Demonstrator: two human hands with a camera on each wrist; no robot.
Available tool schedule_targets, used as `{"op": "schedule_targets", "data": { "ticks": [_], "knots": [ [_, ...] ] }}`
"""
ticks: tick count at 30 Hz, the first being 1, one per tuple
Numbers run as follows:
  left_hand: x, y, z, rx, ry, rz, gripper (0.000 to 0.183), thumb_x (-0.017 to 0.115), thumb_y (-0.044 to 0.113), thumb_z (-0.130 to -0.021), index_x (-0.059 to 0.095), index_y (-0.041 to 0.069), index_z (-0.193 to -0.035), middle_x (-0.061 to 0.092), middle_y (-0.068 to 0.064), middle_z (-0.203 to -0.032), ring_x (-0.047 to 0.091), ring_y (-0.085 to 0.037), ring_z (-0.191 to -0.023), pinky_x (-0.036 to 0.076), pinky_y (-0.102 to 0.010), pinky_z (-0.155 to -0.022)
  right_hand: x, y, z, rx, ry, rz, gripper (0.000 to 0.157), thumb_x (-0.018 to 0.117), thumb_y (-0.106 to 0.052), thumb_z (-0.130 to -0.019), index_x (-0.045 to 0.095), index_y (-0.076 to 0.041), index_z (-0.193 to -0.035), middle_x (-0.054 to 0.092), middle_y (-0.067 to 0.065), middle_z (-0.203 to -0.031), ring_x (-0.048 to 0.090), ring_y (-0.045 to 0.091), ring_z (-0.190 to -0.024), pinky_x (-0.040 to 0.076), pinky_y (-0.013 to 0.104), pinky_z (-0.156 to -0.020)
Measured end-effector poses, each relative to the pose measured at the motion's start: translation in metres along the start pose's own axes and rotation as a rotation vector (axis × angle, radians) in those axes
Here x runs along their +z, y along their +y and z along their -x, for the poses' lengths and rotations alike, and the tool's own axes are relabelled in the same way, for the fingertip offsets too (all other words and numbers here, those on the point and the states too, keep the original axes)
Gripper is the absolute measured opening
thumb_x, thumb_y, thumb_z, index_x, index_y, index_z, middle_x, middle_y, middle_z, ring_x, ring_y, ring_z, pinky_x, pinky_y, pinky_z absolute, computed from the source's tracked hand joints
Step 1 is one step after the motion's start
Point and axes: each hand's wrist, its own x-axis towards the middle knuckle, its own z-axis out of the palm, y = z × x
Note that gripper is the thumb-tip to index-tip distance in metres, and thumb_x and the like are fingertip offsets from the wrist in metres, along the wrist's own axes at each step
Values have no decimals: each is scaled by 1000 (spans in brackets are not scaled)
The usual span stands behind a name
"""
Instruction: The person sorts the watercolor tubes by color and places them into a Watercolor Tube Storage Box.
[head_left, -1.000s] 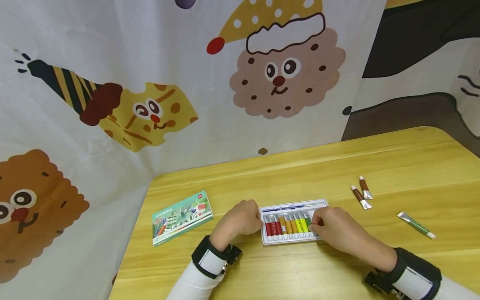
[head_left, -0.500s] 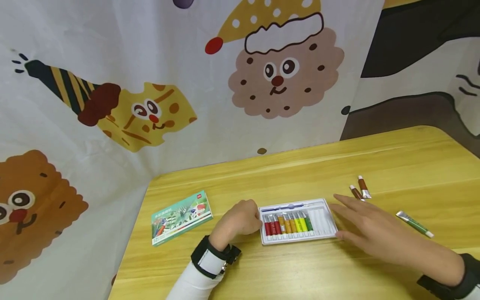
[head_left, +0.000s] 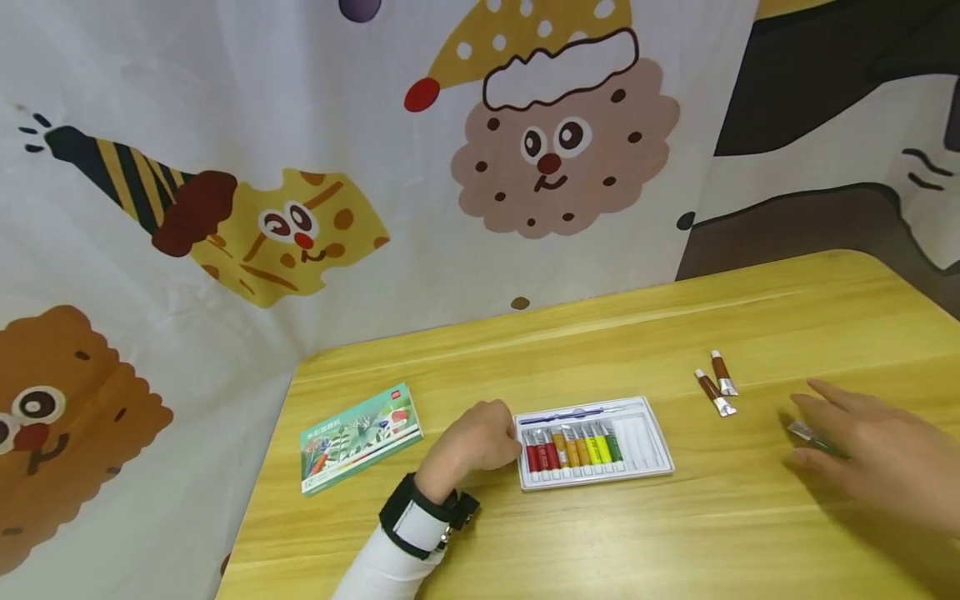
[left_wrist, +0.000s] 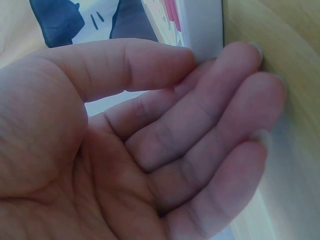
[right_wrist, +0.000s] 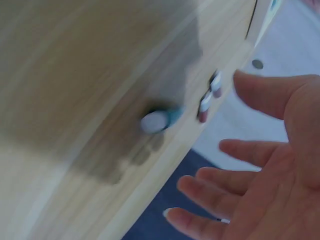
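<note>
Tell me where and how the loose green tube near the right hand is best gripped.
Likely mid-body, from above: the green tube lies on its side on the table, slender, so the right hand could pinch across its long sides, between the flat crimped end and white cap.

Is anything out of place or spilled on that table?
Two brown tubes and a green tube lie loose outside the tray, whose right-end slots are bare. No spill shows.
</note>
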Motion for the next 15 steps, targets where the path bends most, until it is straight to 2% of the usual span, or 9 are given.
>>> {"op": "schedule_targets", "data": {
  "ticks": [3, 5, 7, 9, 12, 15],
  "knots": [
    [-1, 1, 1, 11, 3, -2, 35, 62, 13, -80, 48, 14, -47, 26, 7, -45, 29, -9, -38, 23, -24, -36, 5, 14, 5, 4, 44, 21, 64, 83, -31, -58, 61, 10, -103, 61, 33, -94, 57, 48, -79, 48, 60, -60],
    [-2, 3, 2, 14, 6, -7, 36, 62, 13, -79, 47, 14, -47, 26, 7, -46, 29, -9, -39, 23, -24, -36, 8, 19, 10, 31, 42, 5, 60, 83, -27, -56, 62, 11, -98, 62, 24, -78, 57, 35, -63, 49, 48, -50],
    [-3, 4, 2, 6, 7, -7, 35, 62, 13, -79, 47, 14, -47, 27, 7, -46, 29, -9, -39, 23, -24, -36, 11, 22, 13, 86, -41, -21, 54, 81, -24, -62, 62, 13, -95, 60, 15, -70, 53, 23, -54, 46, 37, -43],
    [-3, 4, 2, -4, 7, -8, 35, 63, 13, -79, 49, 14, -48, 29, 6, -46, 31, -10, -39, 24, -24, -36, 13, 24, 14, 144, -143, -54, 43, 78, -21, -69, 63, 12, -92, 59, 10, -68, 49, 16, -52, 44, 32, -43],
    [-2, 3, 2, -15, 7, -5, 34, 63, 13, -80, 50, 14, -48, 29, 6, -46, 31, -10, -39, 23, -24, -36, 14, 25, 13, 192, -240, -75, 26, 73, -15, -76, 65, 7, -86, 59, 6, -68, 53, 14, -54, 48, 34, -46],
    [-1, 2, 2, -15, 7, -4, 35, 63, 13, -80, 50, 14, -47, 29, 6, -45, 31, -10, -39, 24, -24, -36, 14, 24, 10, 200, -246, -74, 15, 73, -10, -74, 65, 2, -79, 61, 5, -68, 55, 16, -56, 50, 39, -49]
  ]
}}
